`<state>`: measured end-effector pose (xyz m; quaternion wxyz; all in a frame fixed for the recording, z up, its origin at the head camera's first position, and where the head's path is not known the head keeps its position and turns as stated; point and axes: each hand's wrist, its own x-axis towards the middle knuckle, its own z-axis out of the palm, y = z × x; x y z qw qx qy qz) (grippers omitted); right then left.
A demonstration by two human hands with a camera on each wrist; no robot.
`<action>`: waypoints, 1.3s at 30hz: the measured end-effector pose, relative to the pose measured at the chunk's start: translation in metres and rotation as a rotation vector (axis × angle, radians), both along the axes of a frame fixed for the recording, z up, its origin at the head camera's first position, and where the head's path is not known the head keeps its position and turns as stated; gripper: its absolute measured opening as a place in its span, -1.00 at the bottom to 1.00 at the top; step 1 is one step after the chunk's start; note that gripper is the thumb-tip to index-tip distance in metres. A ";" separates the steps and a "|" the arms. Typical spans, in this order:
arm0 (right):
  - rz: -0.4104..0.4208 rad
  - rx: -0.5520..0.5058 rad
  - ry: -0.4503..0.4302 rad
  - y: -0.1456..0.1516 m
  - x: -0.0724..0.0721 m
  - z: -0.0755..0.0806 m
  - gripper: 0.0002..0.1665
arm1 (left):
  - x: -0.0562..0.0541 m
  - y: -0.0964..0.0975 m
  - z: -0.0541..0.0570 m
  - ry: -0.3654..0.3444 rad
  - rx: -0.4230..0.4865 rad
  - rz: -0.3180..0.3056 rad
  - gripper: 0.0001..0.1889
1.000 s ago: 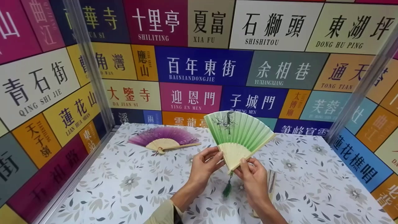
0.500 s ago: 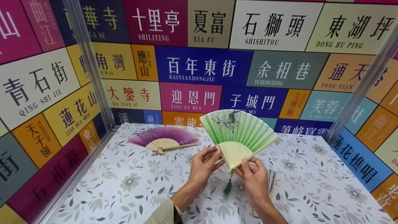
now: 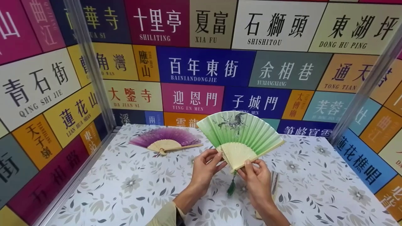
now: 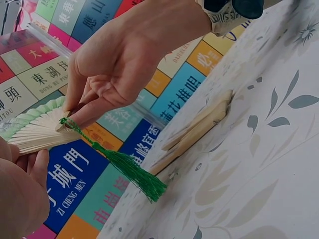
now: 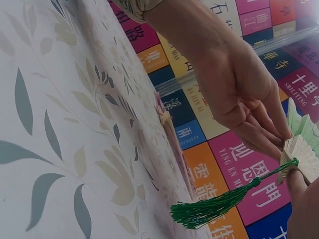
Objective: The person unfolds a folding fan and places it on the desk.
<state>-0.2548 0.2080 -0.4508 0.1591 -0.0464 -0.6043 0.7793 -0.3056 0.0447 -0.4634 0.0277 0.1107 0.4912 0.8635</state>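
Observation:
Both hands hold up a half-spread green folding fan [image 3: 245, 131] with a dark printed blossom branch and pale ribs. My left hand [image 3: 205, 171] pinches its left ribs between thumb and fingers. On the other side, my right hand [image 3: 256, 175] grips the right guard stick close to the pivot. A green tassel [image 5: 214, 204] hangs from the pivot below the fan. In the left wrist view, the right hand [image 4: 117, 59] pinches beside the pivot, over the cord.
A spread purple folding fan [image 3: 166, 139] lies at the back left of the flower-patterned table [image 3: 125, 201]. Folded fan sticks [image 4: 194, 129] lie to the right, partly hidden by the right forearm in the head view. Panels of colourful signs [image 3: 204, 66] enclose the table.
The green fan has spread wider: its left edge has swung left and its right edge slightly right, showing more of the print. The hands have barely shifted.

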 end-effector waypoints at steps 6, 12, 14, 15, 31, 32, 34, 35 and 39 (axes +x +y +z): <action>-0.003 0.005 -0.029 0.000 -0.001 -0.001 -0.70 | 0.001 0.000 -0.001 -0.010 -0.008 0.006 -0.68; 0.006 0.009 -0.029 0.002 -0.001 -0.003 -0.64 | 0.001 0.001 -0.003 -0.025 -0.009 0.015 -0.69; 0.004 0.007 -0.030 0.002 -0.002 -0.003 -0.64 | 0.000 0.001 -0.004 -0.030 -0.009 0.020 -0.70; 0.001 0.006 -0.032 0.002 -0.002 -0.004 -0.65 | 0.000 0.002 -0.004 -0.034 -0.007 0.021 -0.70; -0.006 -0.011 -0.026 0.002 -0.004 -0.009 -0.67 | 0.000 0.005 -0.008 -0.058 0.011 0.047 -0.69; -0.004 -0.011 -0.025 0.002 -0.004 -0.009 -0.66 | 0.000 0.005 -0.009 -0.063 0.011 0.048 -0.69; 0.001 -0.012 -0.026 0.002 -0.004 -0.010 -0.65 | 0.000 0.005 -0.009 -0.069 0.013 0.049 -0.68; 0.004 -0.013 -0.026 0.002 -0.004 -0.010 -0.64 | 0.000 0.005 -0.010 -0.070 0.014 0.051 -0.68; 0.005 -0.019 -0.023 0.002 -0.004 -0.011 -0.61 | -0.001 0.006 -0.010 -0.073 0.019 0.057 -0.68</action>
